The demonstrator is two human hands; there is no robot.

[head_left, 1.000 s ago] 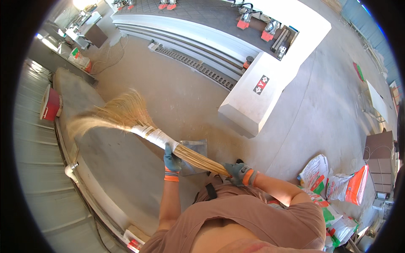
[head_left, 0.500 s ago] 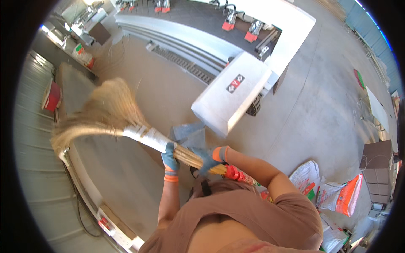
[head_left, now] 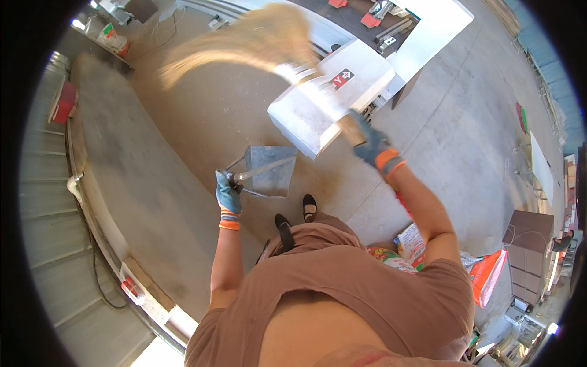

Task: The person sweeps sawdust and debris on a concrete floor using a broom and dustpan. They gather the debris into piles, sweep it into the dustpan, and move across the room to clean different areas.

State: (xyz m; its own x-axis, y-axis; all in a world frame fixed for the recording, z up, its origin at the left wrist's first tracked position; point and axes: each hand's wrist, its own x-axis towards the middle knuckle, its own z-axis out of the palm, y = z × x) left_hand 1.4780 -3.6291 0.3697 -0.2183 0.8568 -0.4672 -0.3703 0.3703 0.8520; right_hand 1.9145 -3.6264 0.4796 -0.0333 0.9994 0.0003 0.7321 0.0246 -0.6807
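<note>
Both tools are taken up: the left hand is clamped on the handle of the grey dustpan, the right hand on the straw broom, held out ahead. Dust lies unswept on the concrete floor.

Broom toward 12: bristles and wrapped neck smeared by blur, single strands unreadable; butt end lost behind the right hand at 2, fingers soft too. Left hand at 9 covers the grip end of the dustpan; finger placement unclear, and the handle crosses part of the pan. White machine at 1: cut by the top edge, partly covered by the broom. Sacks at 4: partly behind right arm and shirt. Figure at 3: too small to tell.
</note>
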